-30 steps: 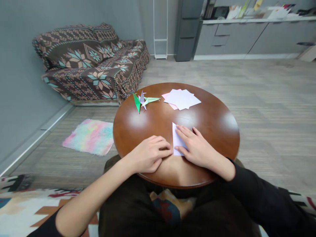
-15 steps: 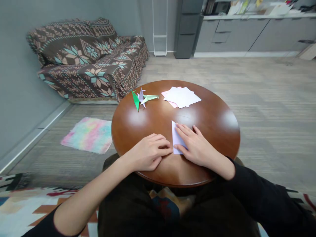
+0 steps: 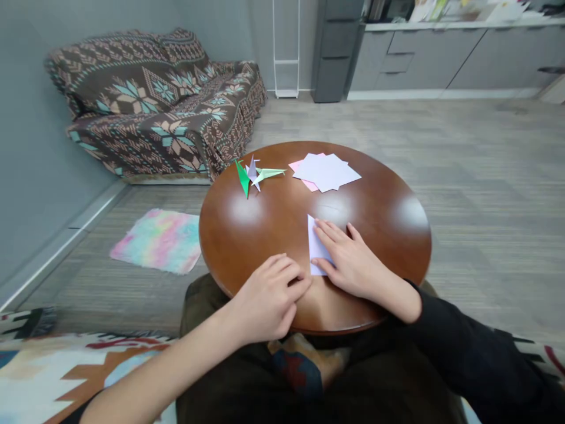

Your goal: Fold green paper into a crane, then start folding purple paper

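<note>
A folded sheet of pale lavender paper (image 3: pixel 314 246) lies on the round brown wooden table (image 3: pixel 265 229), with a straight left edge and a pointed top. My right hand (image 3: pixel 346 256) rests flat across it, fingers stretched and thumb apart, hiding its right part. Beside the paper's lower left corner is my left hand (image 3: pixel 276 294), its fingers curled together and their tips close to that corner. Nothing shows between those fingers; whether they touch the paper I cannot tell.
Folded paper cranes (image 3: pixel 252 175) in green, lavender and pale green stand at the table's far left. A stack of paper sheets (image 3: pixel 327 172), white with pink below, lies at the far side. Beyond are a patterned sofa (image 3: pixel 172 118) and a fluffy rug (image 3: pixel 159 240).
My left hand has shifted slightly right and its wrist has come nearer to me, its fingertips now just below the paper's corner. The right hand and paper have stayed in place.
</note>
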Demonstrator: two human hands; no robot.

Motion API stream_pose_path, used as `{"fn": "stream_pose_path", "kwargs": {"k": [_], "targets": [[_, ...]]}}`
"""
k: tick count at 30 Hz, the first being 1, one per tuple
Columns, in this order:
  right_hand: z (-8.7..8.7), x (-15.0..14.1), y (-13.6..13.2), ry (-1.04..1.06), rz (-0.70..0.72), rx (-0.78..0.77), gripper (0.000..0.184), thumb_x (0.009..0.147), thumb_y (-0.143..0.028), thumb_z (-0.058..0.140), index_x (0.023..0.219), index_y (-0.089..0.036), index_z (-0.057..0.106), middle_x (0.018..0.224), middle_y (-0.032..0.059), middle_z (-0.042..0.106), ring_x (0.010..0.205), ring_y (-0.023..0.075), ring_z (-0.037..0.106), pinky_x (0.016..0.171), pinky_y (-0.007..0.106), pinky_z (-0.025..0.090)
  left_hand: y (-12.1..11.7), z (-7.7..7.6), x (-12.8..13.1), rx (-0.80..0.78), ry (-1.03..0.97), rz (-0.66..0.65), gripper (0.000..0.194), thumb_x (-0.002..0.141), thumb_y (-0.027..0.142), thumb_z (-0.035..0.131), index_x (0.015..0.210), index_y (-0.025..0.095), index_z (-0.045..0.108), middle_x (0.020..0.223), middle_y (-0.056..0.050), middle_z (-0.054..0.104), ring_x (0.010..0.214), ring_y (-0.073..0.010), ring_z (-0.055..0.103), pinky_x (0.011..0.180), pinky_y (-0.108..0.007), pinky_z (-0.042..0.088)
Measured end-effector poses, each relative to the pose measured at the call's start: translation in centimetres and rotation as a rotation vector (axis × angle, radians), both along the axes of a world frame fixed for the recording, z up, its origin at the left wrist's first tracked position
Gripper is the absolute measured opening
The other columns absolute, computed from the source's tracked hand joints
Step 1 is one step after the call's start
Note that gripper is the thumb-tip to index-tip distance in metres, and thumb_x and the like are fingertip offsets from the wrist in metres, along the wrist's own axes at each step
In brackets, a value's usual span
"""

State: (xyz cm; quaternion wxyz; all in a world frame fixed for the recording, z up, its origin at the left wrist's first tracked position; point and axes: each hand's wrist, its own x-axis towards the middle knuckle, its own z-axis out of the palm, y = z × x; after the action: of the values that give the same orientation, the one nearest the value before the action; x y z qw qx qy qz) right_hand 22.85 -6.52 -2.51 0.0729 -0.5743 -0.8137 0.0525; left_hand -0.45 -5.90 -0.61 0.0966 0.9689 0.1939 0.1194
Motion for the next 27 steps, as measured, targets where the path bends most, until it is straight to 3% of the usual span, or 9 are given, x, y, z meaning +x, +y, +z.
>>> {"fn": "stream_pose_path", "kwargs": {"k": [4, 19, 23, 27], "targets": [[0.1, -0.1, -0.1, -0.005, -0.005, -0.003, 0.067, 0.101, -0.037, 0.041, 0.159, -0.005, 0.033, 0.166, 0.0205, 0.033, 0.152, 0.0358, 0.034, 0.119, 0.066, 0.026, -1.1, -0.3, 0.5, 0.047, 0.017, 0.075, 0.041, 0.079, 0.014, 0.054, 0.118, 0.011, 0.068, 0.099, -0.011, 0.065, 0.095, -0.0276, 0.057, 0.103, -0.051, 0.048], [0.0, -0.2, -0.1, -0.019, -0.002, 0.021, 0.068, 0.1, -0.038, 0.041, 0.159, -0.004, 0.033, 0.166, 0.0204, 0.034, 0.152, 0.0366, 0.035, 0.119, 0.066, 0.026, -1.2, -0.3, 0.9, 0.059, 0.012, 0.1, 0.043, 0.079, 0.013, 0.056, 0.12, 0.01, 0.068, 0.102, -0.012, 0.067, 0.099, -0.0295, 0.058, 0.099, -0.049, 0.051], [0.1, -0.2, -0.1, -0.019, -0.002, 0.01, 0.068, 0.1, -0.039, 0.041, 0.159, -0.005, 0.034, 0.166, 0.02, 0.033, 0.152, 0.0365, 0.035, 0.119, 0.066, 0.026, -0.2, 0.2, 0.4, 0.034, -0.002, 0.028, 0.044, 0.078, 0.011, 0.055, 0.12, 0.015, 0.067, 0.116, -0.012, 0.068, 0.107, -0.0285, 0.059, 0.099, -0.046, 0.052], [0.2, -0.2, -0.1, -0.025, -0.003, -0.004, 0.07, 0.101, -0.04, 0.04, 0.159, -0.003, 0.033, 0.167, 0.0194, 0.032, 0.152, 0.0364, 0.034, 0.119, 0.066, 0.026, 1.2, 0.5, 0.0, 0.003, 0.005, -0.058, 0.041, 0.08, 0.009, 0.054, 0.117, 0.019, 0.069, 0.112, -0.011, 0.07, 0.106, -0.0262, 0.062, 0.095, -0.042, 0.053]]}}
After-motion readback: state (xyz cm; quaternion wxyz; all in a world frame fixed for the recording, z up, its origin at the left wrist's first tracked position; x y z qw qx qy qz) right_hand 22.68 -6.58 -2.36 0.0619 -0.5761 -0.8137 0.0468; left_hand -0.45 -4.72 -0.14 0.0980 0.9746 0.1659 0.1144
